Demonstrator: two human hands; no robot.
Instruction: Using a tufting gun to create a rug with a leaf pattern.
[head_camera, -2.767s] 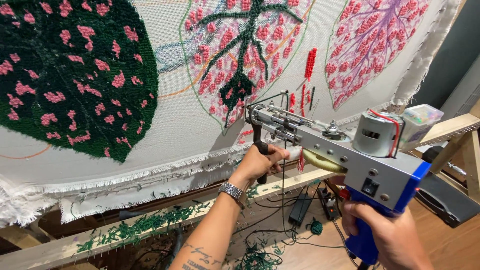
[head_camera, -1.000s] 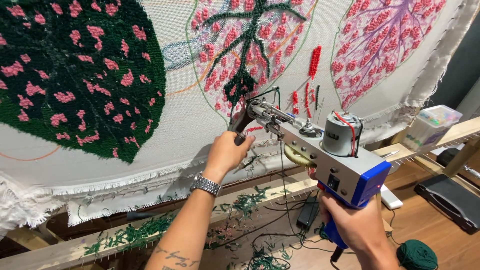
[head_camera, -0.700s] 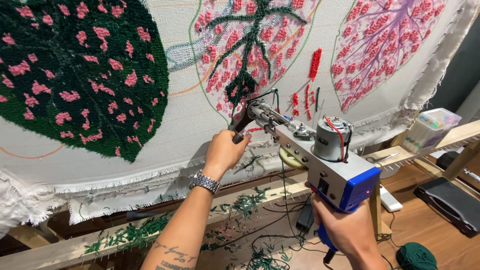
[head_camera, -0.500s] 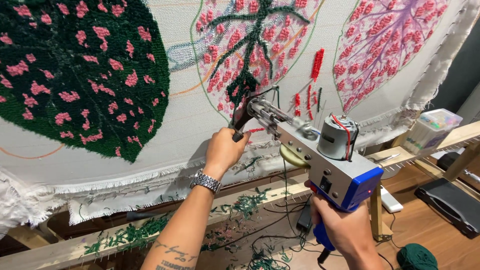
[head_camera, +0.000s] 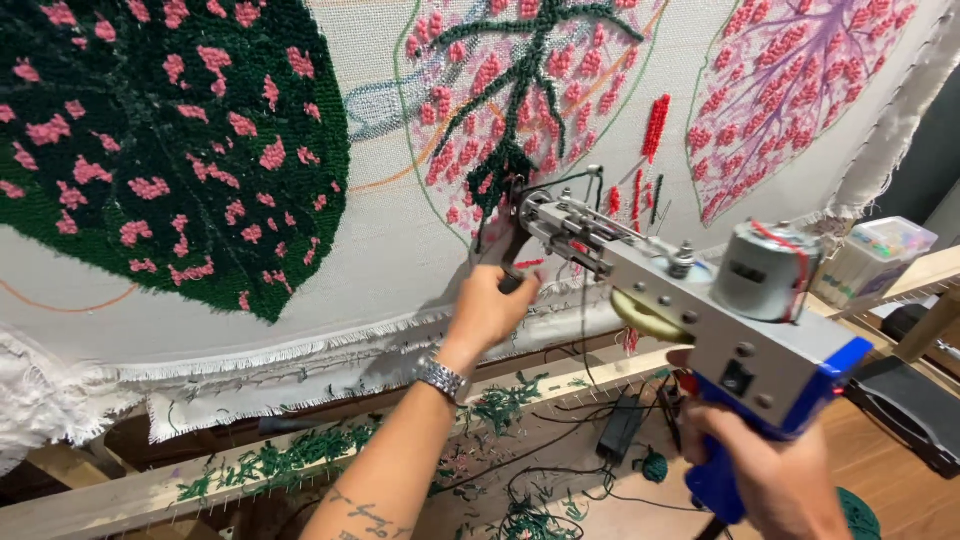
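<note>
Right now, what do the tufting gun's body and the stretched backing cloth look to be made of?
Grey boxy tufting gun body: probably metal, matte grey with visible screws; its blue handle looks like plastic. Off-white backing cloth: woven fabric, judging by its frayed edge.

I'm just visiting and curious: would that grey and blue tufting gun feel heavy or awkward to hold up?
Probably front-heavy: the tufting gun carries a metal motor on top. Both the left hand and right hand grip it, suggesting it needs steadying. It looks rigid, not floppy.
</note>
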